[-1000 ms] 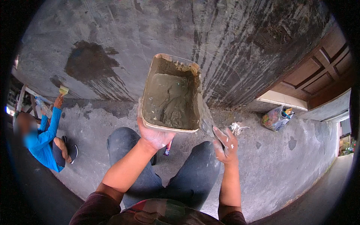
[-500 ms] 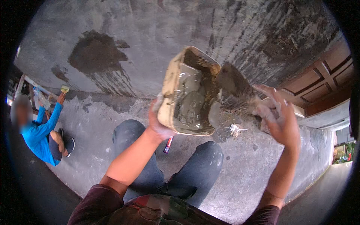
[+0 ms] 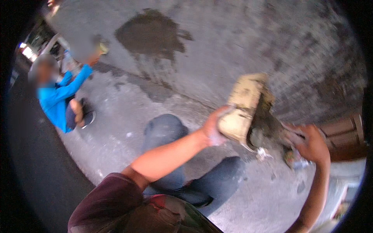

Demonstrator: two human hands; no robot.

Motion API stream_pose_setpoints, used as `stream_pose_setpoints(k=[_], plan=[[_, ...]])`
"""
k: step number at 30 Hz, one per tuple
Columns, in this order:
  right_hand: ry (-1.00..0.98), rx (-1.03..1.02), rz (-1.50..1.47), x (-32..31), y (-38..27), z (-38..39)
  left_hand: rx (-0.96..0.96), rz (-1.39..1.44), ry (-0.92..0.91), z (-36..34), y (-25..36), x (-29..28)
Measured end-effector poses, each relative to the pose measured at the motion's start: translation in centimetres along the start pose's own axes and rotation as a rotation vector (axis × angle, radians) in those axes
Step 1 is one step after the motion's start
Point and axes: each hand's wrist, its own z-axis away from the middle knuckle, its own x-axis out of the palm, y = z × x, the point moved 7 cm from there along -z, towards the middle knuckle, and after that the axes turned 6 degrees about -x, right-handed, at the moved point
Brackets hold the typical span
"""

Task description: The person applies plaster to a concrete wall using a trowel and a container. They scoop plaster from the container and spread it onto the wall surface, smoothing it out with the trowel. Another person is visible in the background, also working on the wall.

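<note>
My left hand [image 3: 213,128] grips the near end of a mortar-caked rectangular pan [image 3: 243,108], which is tipped on its side with its mouth turned right toward the grey plastered wall [image 3: 241,42]. Dark wet mortar [image 3: 267,125] sits at the pan's mouth. My right hand [image 3: 312,145] is just right of that mortar with its fingers curled toward it. Motion blur hides whether it holds a tool or mortar. My knees in grey trousers [image 3: 165,132] are below the pan.
Another person in a blue top [image 3: 58,101] crouches at the left and reaches up to the wall. A dark wet patch [image 3: 149,33] marks the wall higher up. A brown wooden door [image 3: 345,136] stands at the right, and the concrete floor [image 3: 124,116] runs below.
The pan has tipped from flat and facing me onto its side, swinging right toward the wall. My right hand has risen from beside my knee to the pan's mouth. My view has turned right.
</note>
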Motion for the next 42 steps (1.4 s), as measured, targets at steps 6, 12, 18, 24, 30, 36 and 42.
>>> stream_pose_setpoints(k=[6,12,18,24,30,36,42], plan=[[-0.161,0.110,-0.231,2.5,-1.5,-0.3,0.070,-0.073,-0.008,-0.6,0.1,0.2],[-0.102,-0.056,-0.344,3.3,-3.1,-0.4,0.052,-0.039,-0.025,-0.1,0.5,0.4],[0.014,-0.109,-0.462,4.2,-4.3,0.3,0.063,-0.033,0.008,0.1,0.8,0.7],[0.031,-0.015,-0.605,5.9,-4.1,0.7,0.077,-0.071,0.015,0.2,1.1,0.3],[-0.016,0.136,-0.880,4.9,-6.9,-0.8,0.045,-0.051,0.048,-0.1,0.7,0.0],[-0.044,0.312,-1.109,5.4,-7.5,-1.3,0.054,-0.070,0.027,-1.4,0.5,-2.0],[-0.028,0.520,-1.612,8.2,-8.2,1.3,0.137,-0.158,-0.024,-1.1,0.8,-0.4]])
